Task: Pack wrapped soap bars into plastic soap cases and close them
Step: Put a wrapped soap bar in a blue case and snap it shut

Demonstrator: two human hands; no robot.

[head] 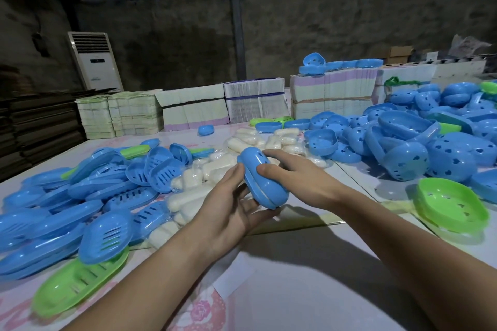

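Both hands are gripping a closed blue oval plastic soap case (262, 179) above the pale counter (309, 290): the left hand (231, 203) is cupping it from below, the right hand (290, 173) is clasping its top (thumb on the near side). Wrapped white soap bars (188, 196) are lying just behind.

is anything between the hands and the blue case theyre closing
Nothing visible. The left hand cradles the blue soap case from below and the right hand grips it from above; both touch it directly.
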